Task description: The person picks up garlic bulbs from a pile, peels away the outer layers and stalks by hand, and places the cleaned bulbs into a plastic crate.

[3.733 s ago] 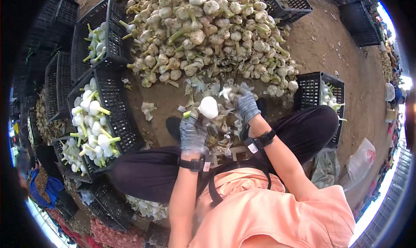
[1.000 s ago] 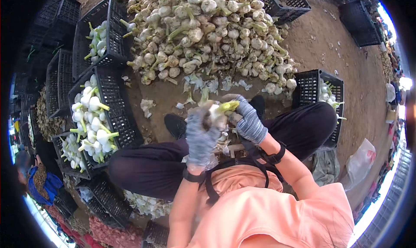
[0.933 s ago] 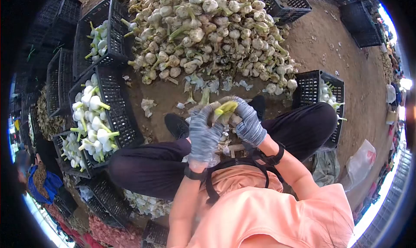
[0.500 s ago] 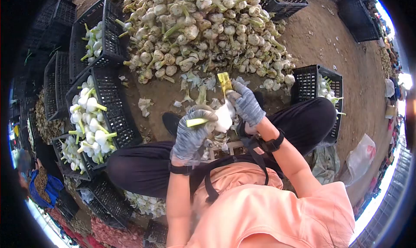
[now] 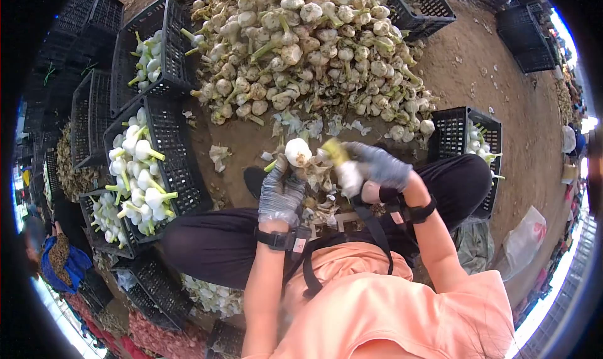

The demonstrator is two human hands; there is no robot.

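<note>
In my left hand [image 5: 281, 194], gloved in grey, a white garlic bulb [image 5: 298, 152] is gripped. Its root side faces right and a green stem end shows beside the fingers. My right hand [image 5: 382, 166], also gloved and smeared by motion, is closed around a yellow-ended tool [image 5: 335, 150], whose kind I cannot make out. A blurred white patch lies just below that tool. The right hand is apart from the bulb, to its right. Loose garlic skins [image 5: 323, 205] lie below and between the hands.
A large heap of untrimmed garlic [image 5: 308, 51] lies ahead. Black crates with cleaned bulbs stand at the left [image 5: 179, 164] and right [image 5: 449, 133]. A clear plastic bag [image 5: 524, 243] lies at the right. My bent knees frame the work area.
My hands have moved apart. The bulb in my left hand has turned, so its root side shows. My right hand has swung lower and right, with the yellow-ended tool.
</note>
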